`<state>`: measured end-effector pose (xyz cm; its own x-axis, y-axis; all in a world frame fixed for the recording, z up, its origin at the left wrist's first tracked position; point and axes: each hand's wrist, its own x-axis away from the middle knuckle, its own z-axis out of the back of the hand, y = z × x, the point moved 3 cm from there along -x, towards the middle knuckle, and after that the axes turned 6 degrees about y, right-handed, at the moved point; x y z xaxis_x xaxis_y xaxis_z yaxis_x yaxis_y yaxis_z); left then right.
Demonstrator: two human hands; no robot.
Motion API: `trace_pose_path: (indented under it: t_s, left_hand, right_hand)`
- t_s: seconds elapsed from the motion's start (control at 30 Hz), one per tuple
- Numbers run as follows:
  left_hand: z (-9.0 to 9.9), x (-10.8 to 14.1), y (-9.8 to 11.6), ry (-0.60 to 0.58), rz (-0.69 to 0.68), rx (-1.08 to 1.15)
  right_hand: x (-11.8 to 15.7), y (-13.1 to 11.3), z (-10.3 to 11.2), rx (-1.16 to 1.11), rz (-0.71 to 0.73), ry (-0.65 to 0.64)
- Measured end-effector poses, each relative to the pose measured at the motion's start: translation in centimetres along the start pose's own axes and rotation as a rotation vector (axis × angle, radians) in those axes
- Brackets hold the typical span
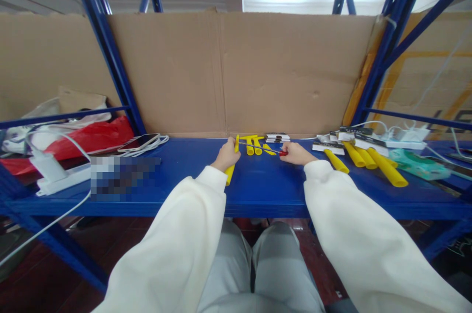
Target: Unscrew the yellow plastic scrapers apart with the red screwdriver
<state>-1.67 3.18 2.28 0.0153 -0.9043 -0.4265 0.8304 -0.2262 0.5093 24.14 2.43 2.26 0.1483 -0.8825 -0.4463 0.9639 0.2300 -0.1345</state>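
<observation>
My left hand [226, 156] is closed around a yellow plastic piece [230, 174], whose tube end sticks out below the fingers and whose narrow top shows above them. In my right hand [295, 154] is the red handle of a screwdriver [283, 153]. Its thin metal shaft points left, its tip reaching the yellow piece near my left fingers. Between and behind the hands, more yellow pieces [250, 148] lie on the blue shelf [269, 190], along with a small yellow part [269, 149].
Small black-and-white boxes [278, 138] lie at the back. Yellow tubes [387, 168], more boxes [328, 146], a green packet [420, 164] and a power strip [405, 141] are at right. At left are a phone [139, 142], a red bag [92, 141] and white cables.
</observation>
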Motion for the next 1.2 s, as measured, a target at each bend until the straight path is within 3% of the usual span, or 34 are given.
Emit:
trace_pose_path:
  t_s: [0.67, 1.2]
  left_hand:
    - [-0.04, -0.02, -0.03, 0.026, -0.003, 0.022]
    - [-0.09, -0.05, -0.01, 0.027, -0.004, 0.008]
  right_hand:
    - [0.01, -0.22, 0.31, 0.048, -0.074, -0.012]
    - [0.0, -0.21, -0.02, 0.043, -0.022, -0.017]
